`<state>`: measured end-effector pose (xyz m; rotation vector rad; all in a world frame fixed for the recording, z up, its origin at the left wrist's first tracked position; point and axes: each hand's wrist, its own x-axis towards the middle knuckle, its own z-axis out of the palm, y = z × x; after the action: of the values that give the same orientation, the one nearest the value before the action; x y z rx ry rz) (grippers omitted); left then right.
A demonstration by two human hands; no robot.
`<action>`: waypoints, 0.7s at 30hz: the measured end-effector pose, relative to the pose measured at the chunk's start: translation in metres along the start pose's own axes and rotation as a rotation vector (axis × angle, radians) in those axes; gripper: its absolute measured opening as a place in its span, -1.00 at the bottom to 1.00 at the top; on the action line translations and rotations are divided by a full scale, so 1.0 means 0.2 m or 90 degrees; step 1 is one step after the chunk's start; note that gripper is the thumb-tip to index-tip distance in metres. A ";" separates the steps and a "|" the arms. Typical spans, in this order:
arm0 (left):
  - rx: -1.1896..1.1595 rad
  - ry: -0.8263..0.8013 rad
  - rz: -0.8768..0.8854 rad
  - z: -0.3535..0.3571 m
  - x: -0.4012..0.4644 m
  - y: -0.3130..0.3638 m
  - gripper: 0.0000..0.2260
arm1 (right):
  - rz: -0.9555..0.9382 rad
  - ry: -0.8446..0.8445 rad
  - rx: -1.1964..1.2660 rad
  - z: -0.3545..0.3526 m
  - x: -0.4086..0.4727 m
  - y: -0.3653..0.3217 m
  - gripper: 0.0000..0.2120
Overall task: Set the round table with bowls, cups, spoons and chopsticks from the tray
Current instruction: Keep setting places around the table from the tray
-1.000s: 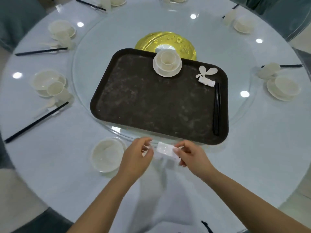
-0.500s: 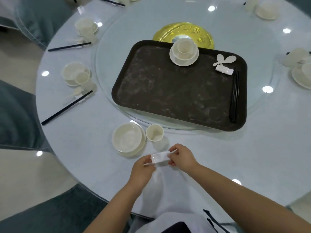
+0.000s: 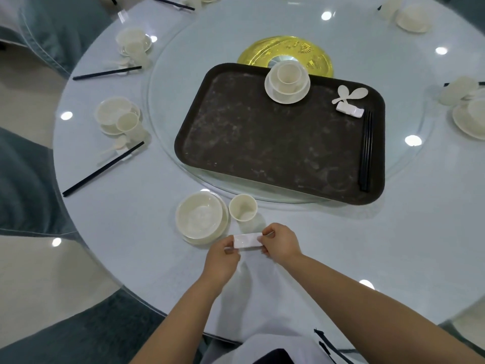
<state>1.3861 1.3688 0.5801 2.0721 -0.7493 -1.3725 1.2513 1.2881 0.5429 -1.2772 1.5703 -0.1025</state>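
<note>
You're placing the white rest (image 3: 247, 240) for the near setting: your left hand (image 3: 223, 258) pinches its left end and your right hand (image 3: 280, 244) pinches its right end, fingers curled on it, just below the cup (image 3: 242, 207) and right of the bowl (image 3: 199, 219). I can't tell whether it touches the table (image 3: 341, 245) yet. Next, I'd judge, set it flat and let go, then fetch a spoon (image 3: 351, 95) and chopsticks (image 3: 366, 151) from the tray (image 3: 262, 143), well beyond your hands.
</note>
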 end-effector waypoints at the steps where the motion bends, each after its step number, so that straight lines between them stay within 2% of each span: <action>1: 0.006 -0.002 0.004 0.00 0.01 0.00 -0.64 | 0.003 -0.002 -0.002 0.00 0.00 0.00 -0.93; 7: 0.111 0.064 0.040 -0.01 0.04 0.03 -0.82 | -0.005 -0.056 -0.095 -0.11 0.00 -0.04 -0.87; 10: 0.152 0.101 0.083 -0.03 0.06 0.11 -0.79 | -0.047 -0.051 -0.112 -0.24 0.00 -0.07 -0.89; 15: 0.132 0.125 0.181 0.00 0.09 0.38 -0.86 | -0.064 0.017 0.042 -0.56 0.04 -0.19 -0.90; 18: 0.119 0.099 0.228 0.03 0.13 0.55 -0.87 | -0.075 0.074 0.129 -0.75 0.07 -0.26 -0.90; 21: 0.123 0.063 0.270 0.07 0.19 0.73 -0.88 | -0.076 0.113 0.152 -0.93 0.12 -0.32 -0.90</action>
<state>1.3633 1.2379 0.6522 1.9534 -1.2349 -0.9888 1.1584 1.1482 0.6496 -1.1969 1.5755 -0.4773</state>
